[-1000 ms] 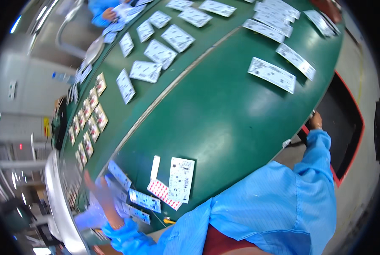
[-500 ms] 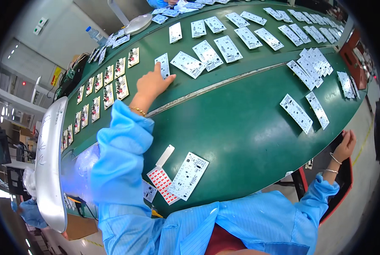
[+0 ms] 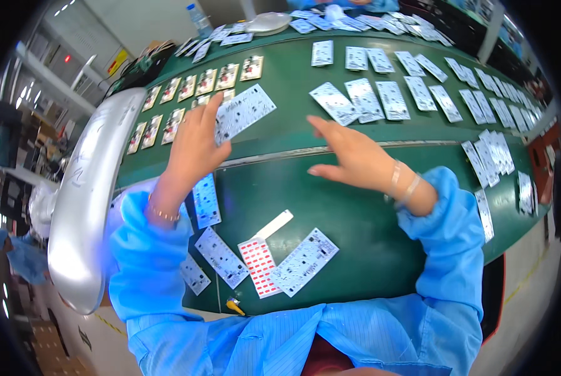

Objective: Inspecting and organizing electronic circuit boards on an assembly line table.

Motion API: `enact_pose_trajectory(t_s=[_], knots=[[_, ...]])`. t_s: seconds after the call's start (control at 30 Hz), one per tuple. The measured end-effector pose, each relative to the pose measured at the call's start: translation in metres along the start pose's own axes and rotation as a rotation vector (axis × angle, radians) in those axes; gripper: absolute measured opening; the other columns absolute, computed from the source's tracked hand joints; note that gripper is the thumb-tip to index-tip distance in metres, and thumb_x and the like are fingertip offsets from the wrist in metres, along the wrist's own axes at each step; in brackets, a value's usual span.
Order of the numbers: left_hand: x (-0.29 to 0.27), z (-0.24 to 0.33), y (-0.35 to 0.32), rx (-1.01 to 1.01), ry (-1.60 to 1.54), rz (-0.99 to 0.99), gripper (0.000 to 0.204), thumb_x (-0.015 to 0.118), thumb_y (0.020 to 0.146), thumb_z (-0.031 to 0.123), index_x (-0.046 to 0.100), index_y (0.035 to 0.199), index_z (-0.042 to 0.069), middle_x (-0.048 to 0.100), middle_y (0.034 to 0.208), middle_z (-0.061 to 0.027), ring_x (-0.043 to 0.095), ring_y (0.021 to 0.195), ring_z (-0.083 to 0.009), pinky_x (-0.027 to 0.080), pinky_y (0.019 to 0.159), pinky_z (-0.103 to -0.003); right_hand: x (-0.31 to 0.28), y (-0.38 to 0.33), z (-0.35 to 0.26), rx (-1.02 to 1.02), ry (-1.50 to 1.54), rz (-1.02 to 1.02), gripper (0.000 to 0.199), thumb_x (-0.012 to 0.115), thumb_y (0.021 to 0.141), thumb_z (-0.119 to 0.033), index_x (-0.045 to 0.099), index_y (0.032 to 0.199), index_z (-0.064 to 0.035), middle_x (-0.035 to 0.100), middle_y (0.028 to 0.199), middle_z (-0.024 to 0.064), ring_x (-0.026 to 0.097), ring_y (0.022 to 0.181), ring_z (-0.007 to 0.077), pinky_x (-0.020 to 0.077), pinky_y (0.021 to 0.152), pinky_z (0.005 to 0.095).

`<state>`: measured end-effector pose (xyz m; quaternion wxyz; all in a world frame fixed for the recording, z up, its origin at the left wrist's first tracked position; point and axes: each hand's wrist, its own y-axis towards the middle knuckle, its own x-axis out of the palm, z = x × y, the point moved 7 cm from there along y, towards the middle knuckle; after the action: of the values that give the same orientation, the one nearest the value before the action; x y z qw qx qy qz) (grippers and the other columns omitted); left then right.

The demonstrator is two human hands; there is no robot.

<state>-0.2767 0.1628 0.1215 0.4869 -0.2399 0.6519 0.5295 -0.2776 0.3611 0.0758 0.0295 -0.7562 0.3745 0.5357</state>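
A white printed circuit board (image 3: 248, 111) is raised at a tilt above the far part of the green table, gripped at its left end by my left hand (image 3: 196, 139). My left thumb points toward the table's middle; some fingertips are behind the board. My right hand (image 3: 356, 155) hovers to the right of it with fingers apart and nothing in them. Close to me lie a sheet of red stickers (image 3: 260, 268) and another white circuit board (image 3: 307, 260), whose corner overlaps the sheet. More white boards (image 3: 221, 255) rest left of the sheet, partly under my left sleeve.
Rows of white circuit boards (image 3: 391, 100) spread across the far right. Small cream boards with components (image 3: 206, 81) stand in rows at the far left. A large silver lamp head (image 3: 83, 207) borders the left side. A seam strip (image 3: 280, 155) crosses the table (image 3: 356, 225).
My left hand has picked up the circuit board it was touching on the table. From low beside the table at the right, my right hand has come up over it. The view has shifted.
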Motion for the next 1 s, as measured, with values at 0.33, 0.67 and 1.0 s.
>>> enact_pose_trajectory(t_s=[0.33,0.67,1.0], knots=[[-0.050,-0.061,-0.121,-0.240,-0.095,0.263,0.068,0.065,0.058,0.012,0.033,0.117,0.000,0.045,0.107,-0.0171,0.042,0.100,-0.0316,0.033,0.086,-0.039,0.092,0.134,-0.060,-0.129,0.597,-0.019,0.068,0.064,0.068,-0.014,0.026,0.124,-0.0025,0.045,0.097,0.0096,0.048,0.070,0.0132,0.0415,0.064,0.0241],[-0.057,-0.068,-0.152,-0.091,-0.423,0.601,0.083,0.064,0.065,0.008,0.006,0.126,0.010,0.028,0.122,-0.0234,0.043,0.103,-0.0359,0.039,0.083,-0.044,0.108,0.131,-0.079,-0.224,0.796,0.056,0.056,0.056,0.068,-0.007,0.035,0.119,-0.0016,0.045,0.090,0.0071,0.045,0.066,0.0128,0.0397,0.064,0.0235],[-0.063,-0.048,-0.147,0.064,-0.275,0.658,0.086,0.065,0.066,0.010,0.003,0.126,0.012,0.020,0.125,-0.0256,0.042,0.104,-0.0379,0.042,0.081,-0.043,0.110,0.113,-0.079,-0.112,1.051,-0.122,0.066,0.053,0.073,-0.005,0.018,0.128,-0.0029,0.051,0.082,0.0038,0.046,0.072,0.0090,0.0370,0.069,0.0231]])
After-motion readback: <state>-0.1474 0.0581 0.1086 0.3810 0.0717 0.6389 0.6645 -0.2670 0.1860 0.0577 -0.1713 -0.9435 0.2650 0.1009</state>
